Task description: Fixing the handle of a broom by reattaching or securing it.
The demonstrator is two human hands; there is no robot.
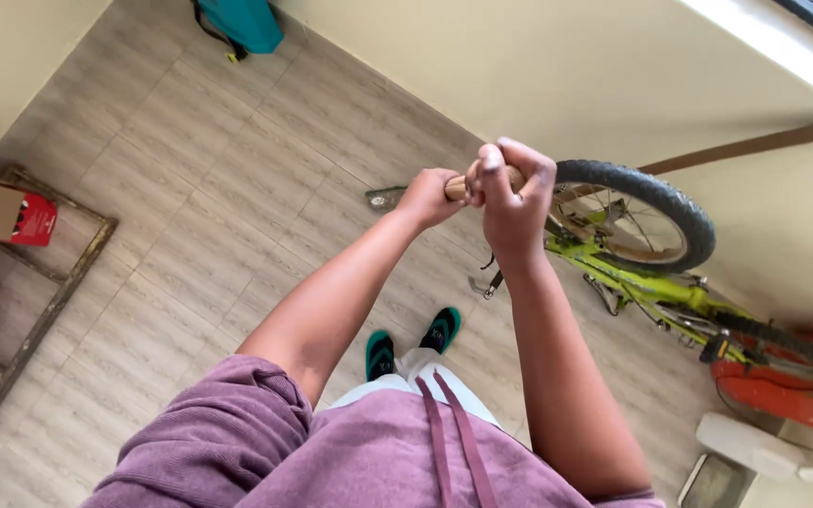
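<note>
Tiled floor [218, 179], left hand [428, 196], right hand [512, 202], both grips clenching wooden handle [456, 186], arms outstretched

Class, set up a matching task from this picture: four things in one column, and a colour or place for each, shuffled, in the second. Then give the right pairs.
Column one:
1. bicycle frame
2. wooden handle
3. box
4. slippers

Column two:
A. gripped by the left hand and the right hand
B. red, at the left by the wooden frame
C. lime green, by the wall
D. teal, on the person's feet on the tiled floor

Pairs: 1-C, 2-A, 3-B, 4-D.
</note>
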